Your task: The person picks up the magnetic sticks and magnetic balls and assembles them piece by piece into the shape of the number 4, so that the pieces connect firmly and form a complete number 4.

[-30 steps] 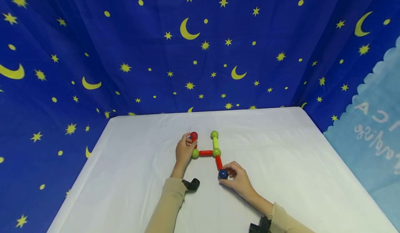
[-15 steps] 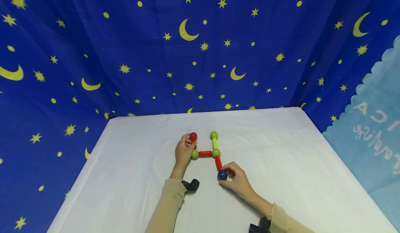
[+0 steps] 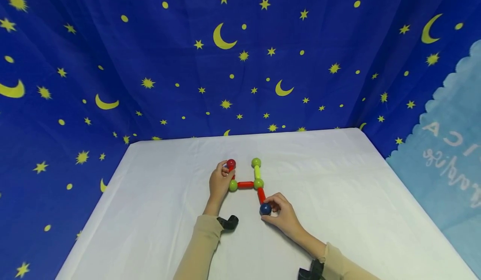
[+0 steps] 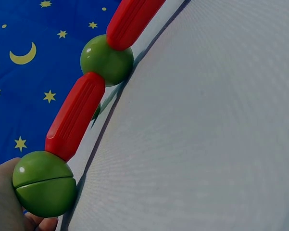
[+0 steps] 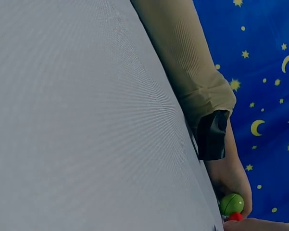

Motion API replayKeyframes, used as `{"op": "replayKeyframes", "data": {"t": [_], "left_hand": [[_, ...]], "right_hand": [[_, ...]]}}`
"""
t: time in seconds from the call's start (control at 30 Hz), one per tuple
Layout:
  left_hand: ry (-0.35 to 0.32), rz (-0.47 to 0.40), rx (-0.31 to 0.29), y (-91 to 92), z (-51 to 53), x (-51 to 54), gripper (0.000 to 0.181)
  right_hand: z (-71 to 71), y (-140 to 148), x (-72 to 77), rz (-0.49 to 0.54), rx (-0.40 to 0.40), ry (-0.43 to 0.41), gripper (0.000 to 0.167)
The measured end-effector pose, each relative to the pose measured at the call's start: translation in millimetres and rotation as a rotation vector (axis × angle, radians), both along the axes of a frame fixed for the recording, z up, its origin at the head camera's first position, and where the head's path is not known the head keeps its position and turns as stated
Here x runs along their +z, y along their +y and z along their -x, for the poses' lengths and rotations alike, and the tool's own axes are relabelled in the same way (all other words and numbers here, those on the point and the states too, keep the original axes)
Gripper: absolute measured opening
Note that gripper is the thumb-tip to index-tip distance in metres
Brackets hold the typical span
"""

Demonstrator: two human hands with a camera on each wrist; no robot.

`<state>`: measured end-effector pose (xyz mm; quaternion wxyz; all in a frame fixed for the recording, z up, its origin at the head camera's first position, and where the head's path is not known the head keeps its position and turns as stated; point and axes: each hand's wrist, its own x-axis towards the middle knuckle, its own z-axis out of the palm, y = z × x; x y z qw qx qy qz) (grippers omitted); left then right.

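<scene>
A flat figure of building rods and balls lies on the table in the head view. My left hand (image 3: 219,184) grips the upright red rod (image 3: 232,170) at its left side, between a red ball (image 3: 231,163) and a green ball (image 3: 233,185). A second red rod (image 4: 75,115) joins that ball to another green ball (image 4: 108,60). From there a yellow-green rod (image 3: 257,172) leads to a far green ball (image 3: 256,162). A third red rod (image 3: 261,195) runs toward me to a dark blue ball (image 3: 265,208), which my right hand (image 3: 285,218) pinches between thumb and fingers.
A white cloth covers the table (image 3: 338,180). Behind it hangs a blue curtain (image 3: 180,63) with yellow moons and stars, and a light blue cloth (image 3: 451,146) with lettering hangs at the right. Black camera mounts (image 3: 228,223) sit on both wrists.
The head view has shifted very slightly, so everything appears a little further left. Both hands keep the same holds, and the figure keeps its shape.
</scene>
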<state>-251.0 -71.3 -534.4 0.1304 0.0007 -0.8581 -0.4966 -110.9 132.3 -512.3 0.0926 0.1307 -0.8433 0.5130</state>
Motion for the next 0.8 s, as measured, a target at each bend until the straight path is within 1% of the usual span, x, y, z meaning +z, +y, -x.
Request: {"op": "replayKeyframes", "data": {"t": [0.13,0.23,0.33,0.43,0.63,0.73,0.8], "left_hand": [[0.0,-0.012,-0.002,-0.7,0.3,0.6,0.042],[-0.011,-0.004,0.002,-1.8,0.1,-0.8,0.042],[-0.029,0.006,0.013,-3.5,-0.5,-3.3,0.042],[-0.032,0.01,0.023,-6.0,-2.1,-4.3,0.043],[-0.027,-0.004,0.016,-7.1,-2.8,-5.0,0.043],[-0.017,-0.008,0.016,-6.8,-3.2,-5.2,0.042],[-0.005,-0.006,0.019,-6.8,-3.5,-5.1,0.041]], "right_hand": [[7.8,2.4,-19.0,0.003,-0.019,0.004,0.041],[9.9,3.1,-24.8,0.01,-0.019,0.01,0.041],[10.2,2.0,-26.4,0.013,-0.006,0.006,0.04],[9.8,-0.6,-26.1,0.008,0.007,-0.001,0.039],[9.2,-1.5,-24.5,-0.013,0.014,-0.017,0.04],[9.4,-1.1,-23.2,-0.017,0.033,-0.005,0.038],[11.7,-0.2,-20.5,-0.016,0.021,0.026,0.036]]}}
